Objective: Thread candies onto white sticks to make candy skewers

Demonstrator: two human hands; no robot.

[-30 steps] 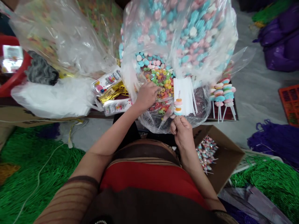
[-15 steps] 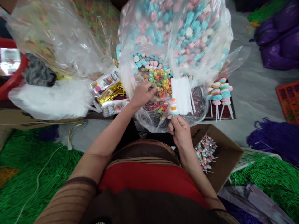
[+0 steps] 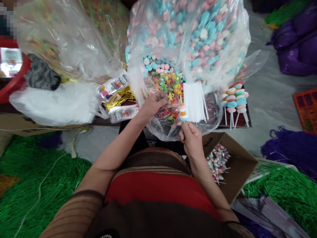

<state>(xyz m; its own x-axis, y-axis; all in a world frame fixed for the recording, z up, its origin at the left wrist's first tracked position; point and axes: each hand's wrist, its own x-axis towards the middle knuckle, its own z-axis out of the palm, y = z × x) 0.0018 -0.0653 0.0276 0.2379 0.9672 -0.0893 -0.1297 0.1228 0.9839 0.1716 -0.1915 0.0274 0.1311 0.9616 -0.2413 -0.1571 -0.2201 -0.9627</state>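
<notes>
In my right hand point(image 3: 191, 135) is a candy skewer point(image 3: 183, 113), its lower end pinched between thumb and fingers. Orange, white and pale blue sweets are stacked on it, and a short bit of white stick shows above them. My left hand point(image 3: 158, 100) is closed, fingertips together, over the ring-shaped gummies point(image 3: 170, 84) and left of the skewer's top. Whatever those fingertips hold is too small to make out. Beside the skewer lies a bundle of white sticks point(image 3: 194, 102) on clear plastic.
Behind stands a large clear bag point(image 3: 215, 36) of pink, blue and white sweets. Finished candy skewers point(image 3: 236, 99) lie at the table's right end. Below is an open cardboard box point(image 3: 237, 165) of wrapped sweets on sticks. Gold twist ties point(image 3: 121, 97) lie to the left.
My left hand has moved slightly right, from over the gummies toward the skewer's top. My right hand keeps its hold on the skewer, almost in the same place.
</notes>
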